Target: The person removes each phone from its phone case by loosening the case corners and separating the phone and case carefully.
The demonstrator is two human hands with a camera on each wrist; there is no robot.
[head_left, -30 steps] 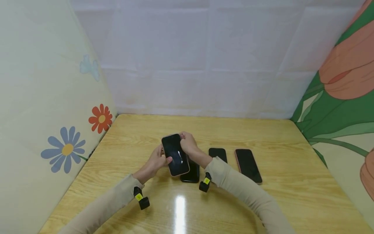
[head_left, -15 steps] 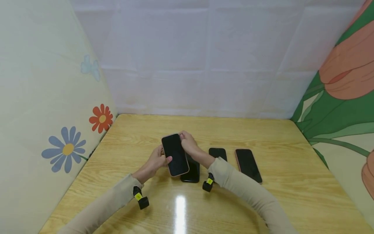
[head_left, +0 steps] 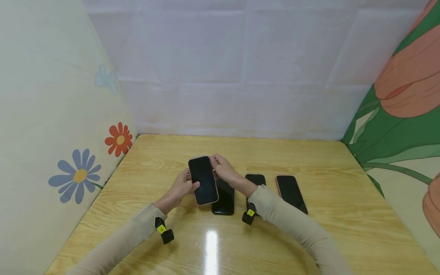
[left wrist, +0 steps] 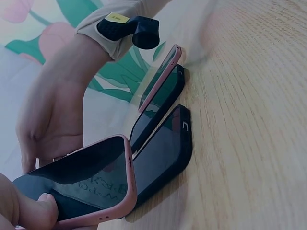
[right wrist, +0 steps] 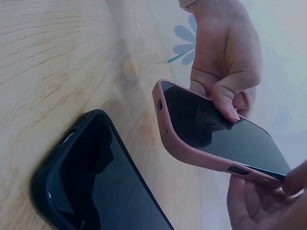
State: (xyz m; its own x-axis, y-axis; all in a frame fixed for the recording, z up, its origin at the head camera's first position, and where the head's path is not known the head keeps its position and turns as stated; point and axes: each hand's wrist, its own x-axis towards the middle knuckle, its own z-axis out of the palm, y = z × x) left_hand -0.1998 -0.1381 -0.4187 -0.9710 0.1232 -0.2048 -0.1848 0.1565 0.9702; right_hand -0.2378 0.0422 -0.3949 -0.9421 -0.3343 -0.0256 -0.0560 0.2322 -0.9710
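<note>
A smartphone in a pink case [head_left: 203, 183] is held above the table, its dark screen facing up and tilted. My left hand [head_left: 183, 188] grips its left side, thumb lying over the screen near the edge. At the upper right corner, my right hand [head_left: 224, 169] pinches the case; in the right wrist view the right thumb [right wrist: 297, 178] presses at the rim, where a dark strip of the phone's side shows above the pink edge. Beneath and just right of it lies a black-cased phone [head_left: 224, 202], partly covered in the head view.
Further right on the wooden table [head_left: 165, 152] lie another dark phone [head_left: 255, 179], partly behind the right forearm, and a second pink-cased phone [head_left: 292, 194]. A white sheet [head_left: 223, 76] hangs behind; flower-patterned panels [head_left: 51, 114] border the sides.
The held phone has shifted slightly left with my left hand, uncovering more of the black phone. My right wrist has swung a little right. A bright reflection on the held screen is gone.
</note>
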